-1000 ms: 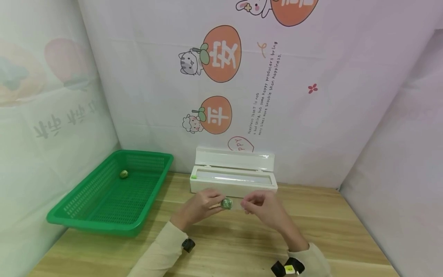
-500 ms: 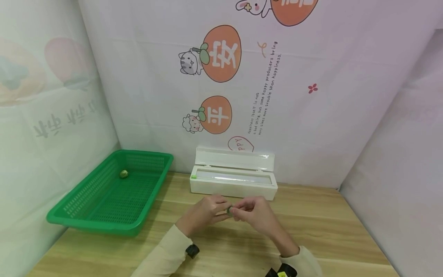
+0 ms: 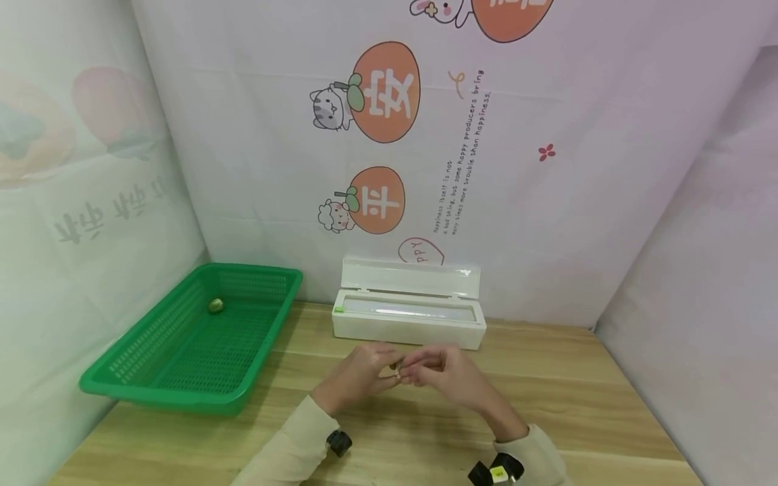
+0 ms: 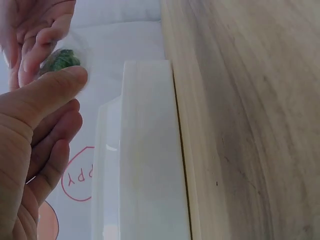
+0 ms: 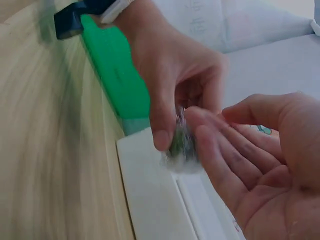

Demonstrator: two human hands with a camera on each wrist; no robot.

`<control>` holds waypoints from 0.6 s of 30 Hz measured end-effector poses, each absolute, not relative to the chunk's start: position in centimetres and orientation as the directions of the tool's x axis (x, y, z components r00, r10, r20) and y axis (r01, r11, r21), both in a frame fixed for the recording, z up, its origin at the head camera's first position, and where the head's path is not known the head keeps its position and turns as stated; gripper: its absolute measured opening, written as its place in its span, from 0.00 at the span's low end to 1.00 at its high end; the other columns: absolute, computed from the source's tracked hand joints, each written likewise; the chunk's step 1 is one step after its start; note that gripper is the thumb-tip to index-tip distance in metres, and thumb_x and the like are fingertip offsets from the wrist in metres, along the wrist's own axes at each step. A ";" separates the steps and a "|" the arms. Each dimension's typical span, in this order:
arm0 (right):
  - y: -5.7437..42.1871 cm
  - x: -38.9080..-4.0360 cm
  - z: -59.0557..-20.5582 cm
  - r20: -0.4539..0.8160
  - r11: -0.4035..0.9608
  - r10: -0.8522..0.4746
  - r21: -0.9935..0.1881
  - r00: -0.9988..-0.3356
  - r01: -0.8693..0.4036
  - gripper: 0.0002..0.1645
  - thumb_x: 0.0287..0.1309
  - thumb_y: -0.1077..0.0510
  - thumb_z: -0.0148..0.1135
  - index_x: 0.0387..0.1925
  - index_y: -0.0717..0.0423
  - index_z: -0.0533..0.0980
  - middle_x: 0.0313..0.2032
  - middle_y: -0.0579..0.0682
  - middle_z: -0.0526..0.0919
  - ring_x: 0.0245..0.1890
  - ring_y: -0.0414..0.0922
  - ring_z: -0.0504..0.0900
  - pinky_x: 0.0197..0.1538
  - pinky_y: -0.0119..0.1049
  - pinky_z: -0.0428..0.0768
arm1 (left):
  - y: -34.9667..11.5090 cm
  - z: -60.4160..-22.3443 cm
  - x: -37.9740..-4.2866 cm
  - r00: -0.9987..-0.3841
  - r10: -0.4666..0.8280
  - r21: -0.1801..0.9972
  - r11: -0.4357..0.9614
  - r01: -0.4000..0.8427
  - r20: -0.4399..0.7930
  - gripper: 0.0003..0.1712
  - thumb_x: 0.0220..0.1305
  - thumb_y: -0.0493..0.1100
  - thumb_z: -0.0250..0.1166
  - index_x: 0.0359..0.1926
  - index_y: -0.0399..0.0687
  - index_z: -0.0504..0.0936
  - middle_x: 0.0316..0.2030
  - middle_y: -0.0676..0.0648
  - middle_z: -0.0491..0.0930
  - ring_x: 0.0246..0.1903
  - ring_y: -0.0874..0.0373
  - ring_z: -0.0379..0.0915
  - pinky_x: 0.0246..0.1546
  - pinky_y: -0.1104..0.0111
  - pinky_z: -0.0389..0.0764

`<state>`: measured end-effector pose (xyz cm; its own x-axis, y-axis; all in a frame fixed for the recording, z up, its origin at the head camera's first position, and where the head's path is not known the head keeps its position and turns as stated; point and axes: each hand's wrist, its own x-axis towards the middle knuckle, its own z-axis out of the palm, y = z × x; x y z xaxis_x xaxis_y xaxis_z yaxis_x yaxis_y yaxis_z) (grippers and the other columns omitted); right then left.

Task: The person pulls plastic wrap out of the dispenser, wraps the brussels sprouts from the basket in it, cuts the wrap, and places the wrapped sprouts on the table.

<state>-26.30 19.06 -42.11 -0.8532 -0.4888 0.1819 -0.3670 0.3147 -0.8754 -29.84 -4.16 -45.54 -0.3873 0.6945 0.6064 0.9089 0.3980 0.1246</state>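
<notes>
On my side I saw the left hand (image 3: 360, 376) pinching a film-wrapped green bundle (image 4: 62, 59) above the desk (image 3: 565, 398), near the white lidded box (image 3: 408, 329); the right hand (image 3: 448, 378), fingers almost straight, touched it.

So it's a wood-grain table (image 3: 401, 432), pale with darker streaks. Green plastic basket (image 3: 200, 358) sits on the left, white box (image 3: 407, 332) with its lid up near the back edge.

My left hand (image 5: 170, 65) pinches a film-wrapped green thing (image 5: 177, 146), the extended fingers of my right hand (image 5: 272, 172) right against it, with the white box (image 5: 147, 182) beyond, along the table's (image 5: 55, 145) edge.
</notes>
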 end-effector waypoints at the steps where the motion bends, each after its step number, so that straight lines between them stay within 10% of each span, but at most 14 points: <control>1: 19.2 -26.4 -42.1 0.201 0.339 -0.448 -0.863 -0.871 -0.374 0.12 0.72 0.56 0.66 0.48 0.61 0.85 0.41 0.58 0.92 0.42 0.59 0.92 0.46 0.47 0.91 | -4.2 -45.5 -29.8 -0.411 0.682 0.162 0.400 0.902 0.605 0.13 0.63 0.40 0.78 0.48 0.47 0.89 0.41 0.52 0.90 0.39 0.65 0.86 0.43 0.78 0.86; 6: 19.7 -26.9 -42.6 0.212 0.453 -0.304 -0.826 -0.929 -0.337 0.22 0.66 0.45 0.73 0.50 0.58 0.85 0.42 0.53 0.92 0.41 0.47 0.91 0.44 0.33 0.89 | -4.3 -45.3 -30.1 -0.454 0.632 0.288 0.353 0.890 0.628 0.15 0.62 0.39 0.78 0.50 0.46 0.89 0.40 0.52 0.90 0.38 0.64 0.84 0.41 0.70 0.89; 12: 19.3 -27.5 -43.7 0.139 0.388 -0.369 -0.876 -0.919 -0.288 0.19 0.68 0.46 0.71 0.47 0.58 0.87 0.39 0.54 0.93 0.41 0.58 0.91 0.46 0.47 0.91 | -4.1 -45.2 -30.1 -0.465 0.614 0.362 0.294 0.884 0.638 0.17 0.62 0.42 0.78 0.52 0.46 0.88 0.42 0.51 0.90 0.40 0.66 0.83 0.43 0.71 0.89; 18: 19.5 -27.4 -43.5 0.161 0.381 -0.343 -0.877 -0.926 -0.294 0.17 0.68 0.46 0.72 0.43 0.57 0.88 0.36 0.56 0.93 0.39 0.59 0.92 0.44 0.48 0.91 | -4.0 -45.4 -30.0 -0.671 0.591 0.672 0.273 0.689 0.447 0.23 0.64 0.54 0.77 0.56 0.51 0.87 0.48 0.55 0.89 0.44 0.67 0.82 0.49 0.71 0.86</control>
